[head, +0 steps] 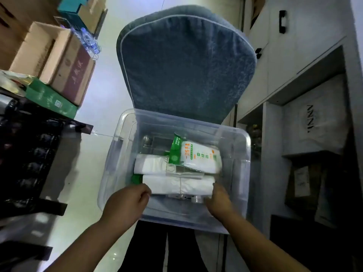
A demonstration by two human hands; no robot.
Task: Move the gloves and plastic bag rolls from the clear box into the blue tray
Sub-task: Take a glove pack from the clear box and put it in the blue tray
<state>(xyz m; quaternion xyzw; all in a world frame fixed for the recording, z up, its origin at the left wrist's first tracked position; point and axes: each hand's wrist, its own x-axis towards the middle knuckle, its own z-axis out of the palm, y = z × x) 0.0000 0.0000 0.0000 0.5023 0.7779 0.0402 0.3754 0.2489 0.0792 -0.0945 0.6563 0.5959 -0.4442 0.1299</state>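
The clear box sits in front of me, partly on a blue cushion. Inside lie a white plastic bag roll nearest me, a second white roll behind it, and a green-and-white pack of gloves on top at the back right. My left hand grips the left end of the nearest roll. My right hand holds its right end. No blue tray is in view.
The blue cushion stretches away behind the box. Cardboard boxes are stacked at the left, above a dark rack. White cabinets and shelves with bags stand close on the right. Pale floor shows left of the box.
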